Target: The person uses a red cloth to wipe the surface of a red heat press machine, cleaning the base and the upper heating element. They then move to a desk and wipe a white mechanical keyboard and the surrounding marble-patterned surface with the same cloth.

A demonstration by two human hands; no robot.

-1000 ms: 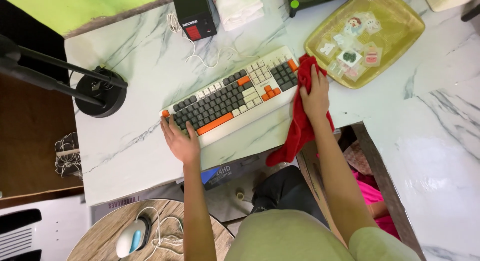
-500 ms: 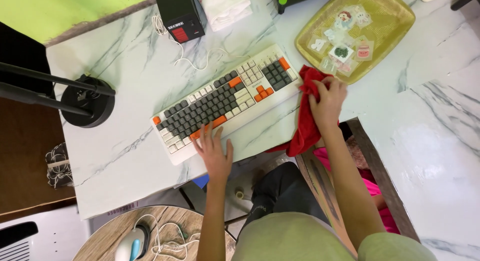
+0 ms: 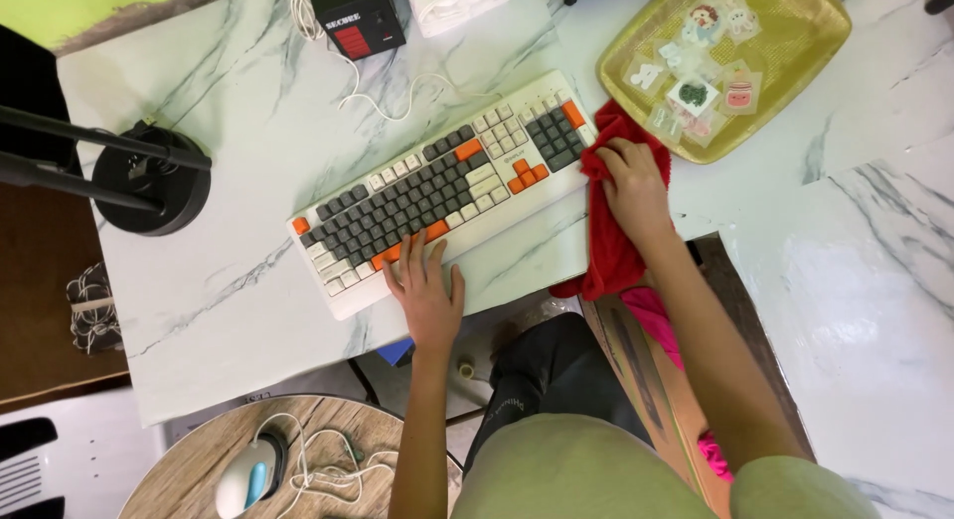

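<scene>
A white keyboard (image 3: pixel 447 186) with grey and orange keys lies slanted on the white marble table (image 3: pixel 238 281). My left hand (image 3: pixel 425 291) rests flat on its near edge, fingers spread on the lower keys. My right hand (image 3: pixel 633 186) presses a red cloth (image 3: pixel 611 251) against the keyboard's right end. The cloth hangs down over the table's front edge.
A yellow-green tray (image 3: pixel 795 42) with small stickers sits at the back right. A black box (image 3: pixel 358 17) and a white cable (image 3: pixel 378 82) lie behind the keyboard. A black round stand base (image 3: pixel 154 181) is at left. A mouse (image 3: pixel 243 474) rests on a round wooden table below.
My left hand has slid from the keyboard's left end to the middle of its near edge. My right hand with the cloth stays at the keyboard's right end. The view has shifted.
</scene>
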